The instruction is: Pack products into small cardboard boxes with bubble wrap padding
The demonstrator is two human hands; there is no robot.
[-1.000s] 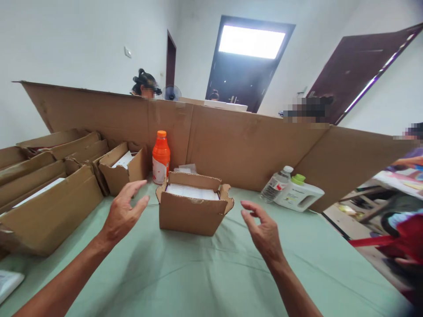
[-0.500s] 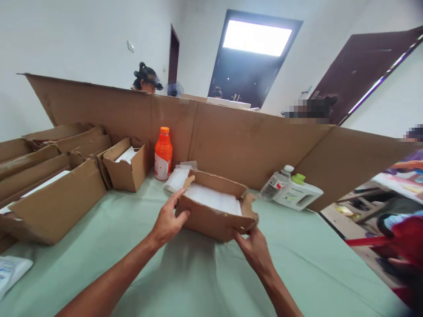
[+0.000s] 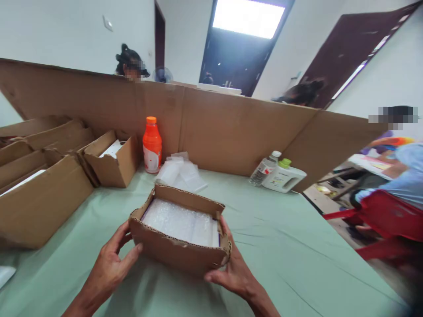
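Observation:
In front of me is an open-topped cardboard box, its rim torn and ragged. Bubble-wrapped packets fill it, packed side by side. My left hand holds the left end, thumb at the front corner and fingers round the side, their tips partly hidden. At the opposite end, my right hand grips the box with the thumb low on the front wall and the fingers along the right side. Just behind the box lie flat clear plastic bags.
Several cardboard boxes stand at the left, a smaller box beside them. An orange bottle, a clear bottle and a white jug line a cardboard partition. People sit beyond it; a red chair is at right.
The cardboard box has come nearer to me and to the left, with both hands on it. The plastic bags behind it now show more fully. My view has shifted.

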